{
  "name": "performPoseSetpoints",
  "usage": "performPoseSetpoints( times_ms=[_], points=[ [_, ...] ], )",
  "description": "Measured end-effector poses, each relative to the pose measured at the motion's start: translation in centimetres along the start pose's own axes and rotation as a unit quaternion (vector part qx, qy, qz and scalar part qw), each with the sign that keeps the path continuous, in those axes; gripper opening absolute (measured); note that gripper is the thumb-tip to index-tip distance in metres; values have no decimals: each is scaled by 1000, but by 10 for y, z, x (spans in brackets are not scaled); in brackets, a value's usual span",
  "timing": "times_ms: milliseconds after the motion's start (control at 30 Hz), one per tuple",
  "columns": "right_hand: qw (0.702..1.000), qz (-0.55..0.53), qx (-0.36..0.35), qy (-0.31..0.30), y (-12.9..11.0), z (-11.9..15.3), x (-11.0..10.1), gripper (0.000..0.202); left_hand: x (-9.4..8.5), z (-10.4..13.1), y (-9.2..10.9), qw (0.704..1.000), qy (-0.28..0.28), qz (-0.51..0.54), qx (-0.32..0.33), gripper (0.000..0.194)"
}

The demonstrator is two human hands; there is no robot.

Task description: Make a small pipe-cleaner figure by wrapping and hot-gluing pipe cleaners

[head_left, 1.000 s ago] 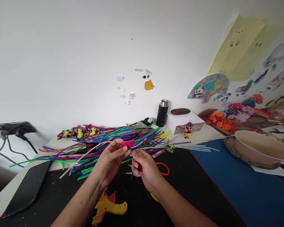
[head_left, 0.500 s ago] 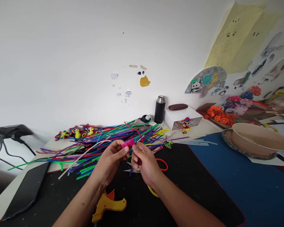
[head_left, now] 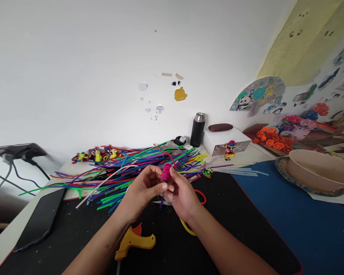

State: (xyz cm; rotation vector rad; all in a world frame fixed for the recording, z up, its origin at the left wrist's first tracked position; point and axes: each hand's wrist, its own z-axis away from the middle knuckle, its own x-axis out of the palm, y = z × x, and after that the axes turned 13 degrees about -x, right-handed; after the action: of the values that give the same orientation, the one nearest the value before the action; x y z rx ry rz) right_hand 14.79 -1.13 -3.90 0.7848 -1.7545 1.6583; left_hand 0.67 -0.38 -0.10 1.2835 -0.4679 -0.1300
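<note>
A bright pink coil of fuzzy pipe cleaner [head_left: 166, 172] stands about upright between my hands. My right hand [head_left: 182, 193] pinches it from the right, thumb on its side. At the left, my left hand [head_left: 145, 189] is curved with thumb and fingers apart; its fingertips come up against the coil's left side and its thumb tip lies just below. A short purple stem [head_left: 161, 201] hangs beneath the hands. Scissors [head_left: 200, 196] with red and yellow handles lie partly hidden under my right hand. A yellow glue gun [head_left: 136, 241] rests by my left forearm.
Many coloured pipe cleaners [head_left: 117, 179] spread behind my hands. A black thermos [head_left: 197, 130] and a white box [head_left: 226, 140] stand by the wall. Small figures [head_left: 94, 154] lie at the back left. A phone-like black slab [head_left: 40, 219] is at left, a bowl [head_left: 318, 168] at right.
The pink coil has turned from lying sideways to upright and moved slightly right. My left thumb and fingers have loosened from it, while my right hand pinches it. The camera view has shifted slightly.
</note>
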Motion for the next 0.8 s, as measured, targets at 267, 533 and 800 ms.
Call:
performPoseSetpoints(
  times_ms=[267,533,800],
  points=[
    [997,-52,49,28,0,-3,-2,55,2,-2,-2,1000,-5,-17,-13,44],
    [1000,-10,13,19,0,1,1,51,-2,-4,-4,998,27,-55,-12,45],
    [999,32,-13,2,-1,3,5,51,-4,-4,-4,996,48,-76,24,48]
  ],
)
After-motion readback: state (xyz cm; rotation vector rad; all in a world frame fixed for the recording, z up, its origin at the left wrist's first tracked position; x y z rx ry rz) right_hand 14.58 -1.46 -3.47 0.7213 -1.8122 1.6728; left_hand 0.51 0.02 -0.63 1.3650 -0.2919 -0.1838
